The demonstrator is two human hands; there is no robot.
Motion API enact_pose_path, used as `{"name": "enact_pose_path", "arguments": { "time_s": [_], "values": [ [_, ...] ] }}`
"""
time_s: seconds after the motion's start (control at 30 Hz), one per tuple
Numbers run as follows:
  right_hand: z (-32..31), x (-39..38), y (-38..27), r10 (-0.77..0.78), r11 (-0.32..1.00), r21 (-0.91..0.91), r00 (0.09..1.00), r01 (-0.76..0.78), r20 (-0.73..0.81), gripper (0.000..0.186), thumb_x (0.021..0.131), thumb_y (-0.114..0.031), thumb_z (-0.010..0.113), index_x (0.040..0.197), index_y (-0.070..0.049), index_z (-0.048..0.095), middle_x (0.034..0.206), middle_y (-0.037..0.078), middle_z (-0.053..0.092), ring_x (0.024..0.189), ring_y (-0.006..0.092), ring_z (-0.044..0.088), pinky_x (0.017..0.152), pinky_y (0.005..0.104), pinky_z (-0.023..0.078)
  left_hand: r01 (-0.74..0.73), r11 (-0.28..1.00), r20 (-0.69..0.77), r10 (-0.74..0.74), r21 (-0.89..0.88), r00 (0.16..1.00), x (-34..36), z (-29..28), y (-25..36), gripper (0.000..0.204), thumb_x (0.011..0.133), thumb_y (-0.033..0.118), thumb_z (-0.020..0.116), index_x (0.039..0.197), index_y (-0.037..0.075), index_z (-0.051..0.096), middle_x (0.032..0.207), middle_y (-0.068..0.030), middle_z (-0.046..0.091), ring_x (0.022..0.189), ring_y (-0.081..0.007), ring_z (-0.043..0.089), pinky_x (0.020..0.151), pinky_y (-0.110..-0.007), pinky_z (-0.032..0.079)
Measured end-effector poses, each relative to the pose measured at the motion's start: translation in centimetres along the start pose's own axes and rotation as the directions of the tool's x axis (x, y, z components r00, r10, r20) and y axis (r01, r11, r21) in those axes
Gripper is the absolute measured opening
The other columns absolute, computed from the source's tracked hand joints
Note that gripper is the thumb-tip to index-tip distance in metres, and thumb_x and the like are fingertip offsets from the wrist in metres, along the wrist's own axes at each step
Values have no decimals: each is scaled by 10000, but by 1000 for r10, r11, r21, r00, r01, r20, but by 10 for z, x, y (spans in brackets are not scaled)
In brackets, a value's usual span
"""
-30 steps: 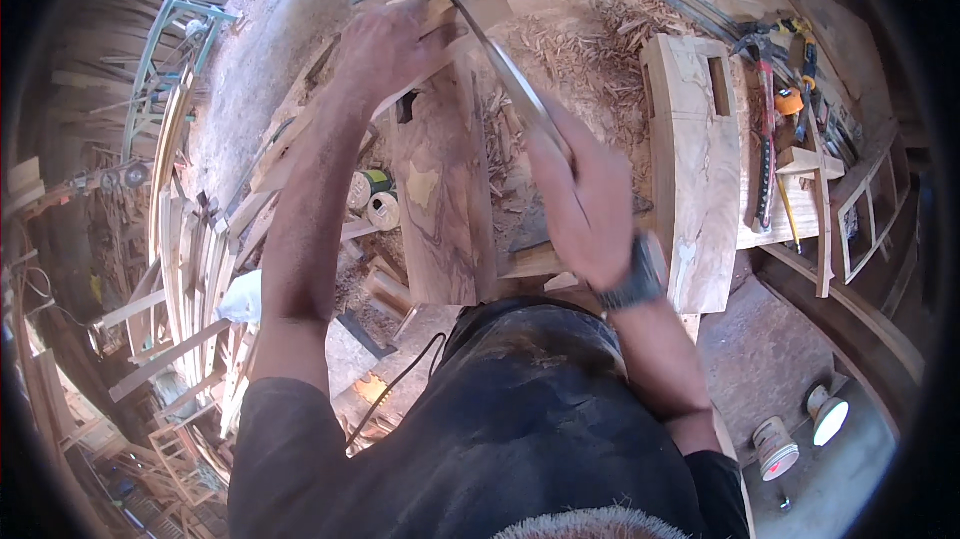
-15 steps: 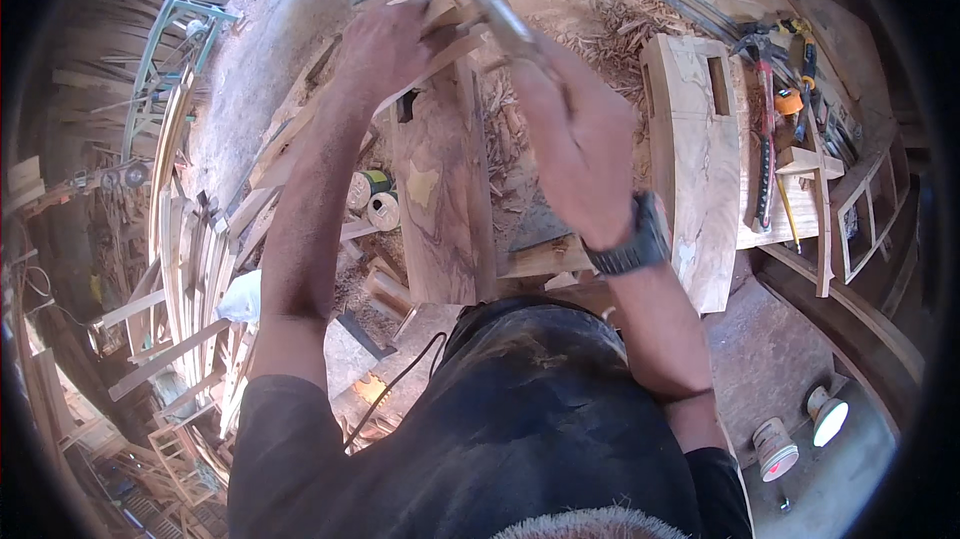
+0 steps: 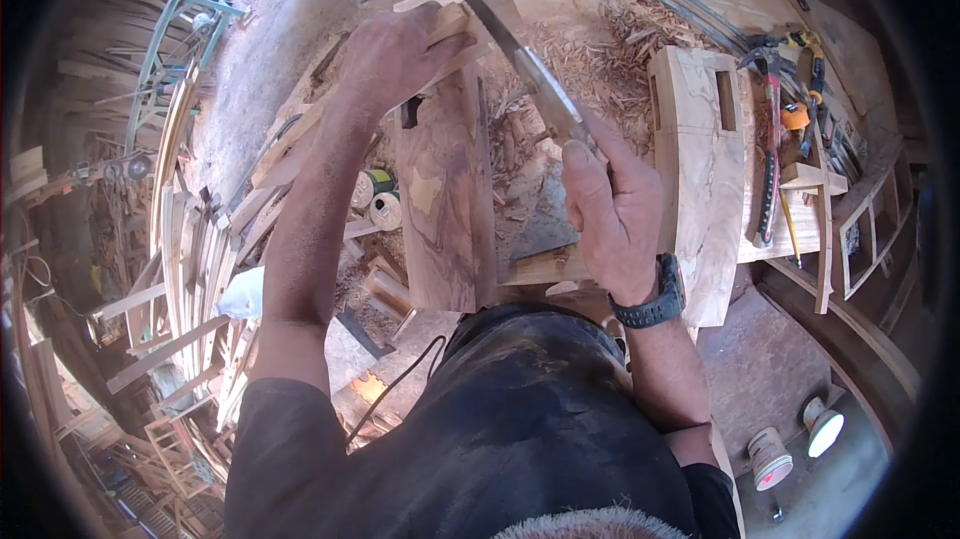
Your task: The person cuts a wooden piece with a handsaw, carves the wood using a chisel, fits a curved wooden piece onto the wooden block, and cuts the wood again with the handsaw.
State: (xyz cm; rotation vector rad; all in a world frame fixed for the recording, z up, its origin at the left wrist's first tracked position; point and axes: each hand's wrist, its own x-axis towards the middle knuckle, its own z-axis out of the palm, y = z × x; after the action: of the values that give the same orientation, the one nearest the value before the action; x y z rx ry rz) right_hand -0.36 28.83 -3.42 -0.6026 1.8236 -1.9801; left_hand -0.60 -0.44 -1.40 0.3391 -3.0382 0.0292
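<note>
My right hand (image 3: 618, 229) is closed round the handle of a hand saw (image 3: 548, 91), seen nearly edge-on. Its long narrow steel blade slants up and left past the top edge of the view. My left hand (image 3: 385, 57) grips a wooden strip (image 3: 450, 24) that lies across the far end of a thick wooden beam (image 3: 445, 209). The saw passes just right of that strip; I cannot tell whether they touch. Pale patches and dark grain mark the beam, and a dark slot shows near my left wrist.
Right of my right hand lies a mortised post (image 3: 700, 169). Beyond it are a red-handled hammer (image 3: 770, 139), an orange tape measure (image 3: 794, 117) and a pencil (image 3: 791, 229). Wood shavings (image 3: 640, 34) cover the bench. Two cans (image 3: 385, 210) stand left of the beam.
My right hand has drawn back toward me and slightly right, bringing the saw with it. My left hand keeps its place on the wooden strip.
</note>
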Motion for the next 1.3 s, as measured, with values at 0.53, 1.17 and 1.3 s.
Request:
{"name": "enact_pose_path", "arguments": {
  "time_s": [0.53,1.17,1.3],
  "values": [
    [10,48,-15,-99,989,-102,989,111,111,446,1037,-283,529,1312,57,619,715,157,587,624,197,573,627,333,482,-13,999,49,15,-45,999,-4,-7,6,507,903,485,702,1119,26,678,902,-249,710,917,-425,693,815,-526,527],
    [8,8,-35,-21,966,-257,998,34,54,403,1024,-258,554,1336,-8,611,764,228,647,670,378,669,642,416,513,7,1000,6,-7,-24,1000,5,-4,1,568,915,579,643,1005,19,664,888,-240,715,888,-441,696,794,-526,541],
    [4,1,-44,8,971,-240,999,4,50,400,1019,-275,557,1316,-16,629,770,220,657,691,373,678,652,422,517,24,999,55,-22,-33,998,2,-5,3,567,925,577,634,1015,18,668,900,-236,719,898,-437,698,803,-526,539]
  ]
}}
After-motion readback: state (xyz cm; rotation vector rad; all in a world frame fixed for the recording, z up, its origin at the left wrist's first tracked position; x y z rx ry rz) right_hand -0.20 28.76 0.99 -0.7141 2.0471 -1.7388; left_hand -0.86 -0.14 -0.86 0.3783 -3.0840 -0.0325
